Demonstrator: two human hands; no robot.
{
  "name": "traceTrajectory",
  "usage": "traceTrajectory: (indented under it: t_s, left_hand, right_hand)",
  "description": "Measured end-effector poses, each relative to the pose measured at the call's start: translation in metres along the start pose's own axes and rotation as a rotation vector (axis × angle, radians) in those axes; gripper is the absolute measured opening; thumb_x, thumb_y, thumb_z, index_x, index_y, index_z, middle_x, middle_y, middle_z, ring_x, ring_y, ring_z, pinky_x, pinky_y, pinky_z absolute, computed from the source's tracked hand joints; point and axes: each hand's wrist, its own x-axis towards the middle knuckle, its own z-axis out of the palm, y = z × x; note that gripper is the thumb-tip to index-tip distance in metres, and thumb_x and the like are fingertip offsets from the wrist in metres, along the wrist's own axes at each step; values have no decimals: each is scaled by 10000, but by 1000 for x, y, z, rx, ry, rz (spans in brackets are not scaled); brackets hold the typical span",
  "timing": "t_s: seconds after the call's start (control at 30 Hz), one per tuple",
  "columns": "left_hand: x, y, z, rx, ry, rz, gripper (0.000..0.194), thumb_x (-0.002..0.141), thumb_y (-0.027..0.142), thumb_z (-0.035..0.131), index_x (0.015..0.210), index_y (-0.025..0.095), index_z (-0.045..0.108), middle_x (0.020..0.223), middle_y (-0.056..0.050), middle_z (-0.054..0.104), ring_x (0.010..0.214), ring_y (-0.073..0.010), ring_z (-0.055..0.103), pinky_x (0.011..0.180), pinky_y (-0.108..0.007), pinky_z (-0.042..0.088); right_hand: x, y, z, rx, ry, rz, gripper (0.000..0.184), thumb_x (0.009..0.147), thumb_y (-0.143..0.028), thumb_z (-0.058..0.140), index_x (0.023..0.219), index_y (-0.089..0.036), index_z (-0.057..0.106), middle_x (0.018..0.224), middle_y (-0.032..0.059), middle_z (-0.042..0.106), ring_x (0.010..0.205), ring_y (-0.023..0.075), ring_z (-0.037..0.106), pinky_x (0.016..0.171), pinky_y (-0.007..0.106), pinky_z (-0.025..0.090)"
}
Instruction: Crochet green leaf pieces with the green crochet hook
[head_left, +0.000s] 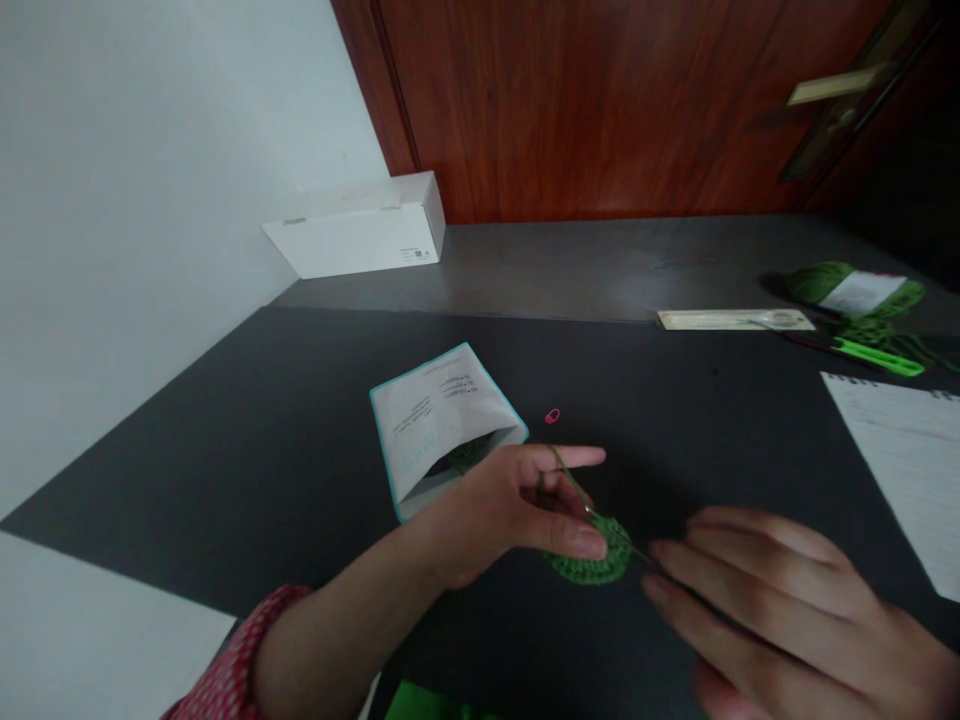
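Note:
My left hand [517,505] pinches a small round green crochet piece [592,565] between thumb and fingers, with a strand of green yarn running over the stretched forefinger. My right hand [780,610] is closed around a thin crochet hook [626,545] whose tip sits in the piece's edge. Both hands hover just above a dark table mat [300,420]. A tiny pink stitch marker [553,416] lies on the mat just beyond my left hand.
A white paper pouch [435,420] with green yarn inside lies left of my hands. At the far right are a green yarn skein [847,285], green-handled scissors [870,352], a flat packet [731,319] and a printed sheet [907,460]. A white box [360,230] stands by the wall.

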Motion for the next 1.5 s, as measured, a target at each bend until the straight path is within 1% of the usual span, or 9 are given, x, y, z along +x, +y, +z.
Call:
traceTrajectory:
  t_s: [0.07, 0.27, 0.43, 0.6, 0.73, 0.97, 1.2, 1.3, 1.5]
  left_hand:
    - [0, 0, -2, 38, -24, -25, 731, 566, 142, 872, 1251, 153, 615, 742, 43, 643, 678, -79, 573, 707, -240, 442]
    - [-1, -2, -2, 37, -73, 0, 630, 618, 96, 829, 1214, 195, 649, 766, 43, 646, 694, -82, 573, 726, -247, 435]
    - [1, -5, -3, -94, -209, -16, 542, 638, 96, 805, 1161, 168, 685, 794, 18, 651, 690, -72, 567, 700, -228, 417]
    - [4, -6, -6, -173, -268, 34, 530, 681, 89, 774, 1196, 150, 667, 823, 2, 634, 692, -58, 551, 657, -201, 396]
    - [6, -7, -8, -150, -247, 46, 526, 687, 96, 780, 1197, 158, 668, 828, -5, 638, 717, -76, 559, 658, -208, 394]
    - [6, -7, -7, -185, -188, 23, 562, 684, 82, 771, 1227, 149, 645, 853, -16, 646, 736, -93, 570, 685, -222, 409]
    - [10, -11, -9, -271, -396, 17, 586, 680, 112, 782, 1247, 139, 634, 810, -9, 630, 747, -98, 590, 695, -221, 421]
    - [10, -12, -7, -250, -332, 56, 567, 693, 117, 781, 1242, 140, 637, 835, -11, 629, 733, -89, 581, 683, -215, 416]
    - [9, -13, -5, -237, -235, 46, 584, 718, 123, 766, 1278, 154, 603, 871, -27, 663, 751, -98, 603, 689, -228, 414]
  right_hand:
    - [-5, -2, -5, 78, -12, 3, 310, 999, -323, 456, 1006, -163, 721, 890, 58, 748, 933, 203, 631, 958, 356, 422]
    - [-6, -12, -1, 690, 140, 545, 291, 1004, -346, 414, 990, -208, 670, 810, 47, 705, 771, 205, 625, 723, 357, 475]
    - [11, -10, 16, 1312, 481, 1069, 393, 976, -378, 451, 713, -219, 697, 607, 11, 622, 614, 151, 553, 594, 280, 448]
    - [18, -11, 34, 1729, 554, 1449, 367, 927, -392, 534, 637, -197, 648, 568, -22, 546, 523, 97, 488, 556, 224, 457]
    - [13, -15, 29, 1554, 556, 1371, 377, 953, -386, 493, 663, -212, 660, 587, -13, 587, 557, 107, 520, 563, 220, 458]
    - [3, -23, 1, 802, 271, 712, 205, 977, -288, 497, 932, -210, 682, 793, 44, 691, 769, 185, 634, 697, 300, 482]
    - [17, -18, 19, 1453, 570, 1204, 361, 945, -364, 511, 671, -193, 673, 589, 14, 595, 562, 128, 551, 538, 230, 475]
    - [18, -14, 27, 1728, 633, 1374, 304, 898, -383, 590, 680, -184, 663, 591, -4, 565, 531, 100, 521, 541, 212, 482]
    - [15, -8, 24, 1524, 574, 1223, 348, 941, -378, 534, 708, -182, 703, 607, 14, 631, 578, 113, 556, 561, 215, 471]
